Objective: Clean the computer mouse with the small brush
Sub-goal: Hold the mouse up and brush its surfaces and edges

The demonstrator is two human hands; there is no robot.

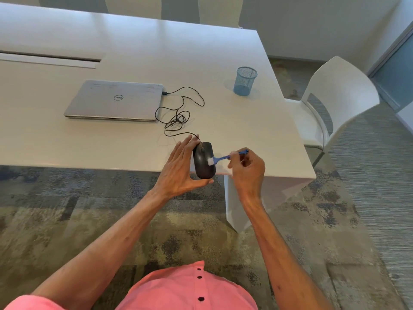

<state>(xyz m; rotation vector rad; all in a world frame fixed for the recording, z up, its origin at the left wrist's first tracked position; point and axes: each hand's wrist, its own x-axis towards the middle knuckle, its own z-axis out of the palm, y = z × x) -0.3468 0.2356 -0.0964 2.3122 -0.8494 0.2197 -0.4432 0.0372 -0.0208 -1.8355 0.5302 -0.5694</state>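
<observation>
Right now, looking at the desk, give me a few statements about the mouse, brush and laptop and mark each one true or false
1. The right hand holds the small brush with its bristles on the mouse. True.
2. The left hand holds the mouse. True.
3. The laptop is open. False: its lid is shut.
4. The mesh cup lies on its side. False: it stands upright.
5. The mouse cable runs to the laptop. True.
</observation>
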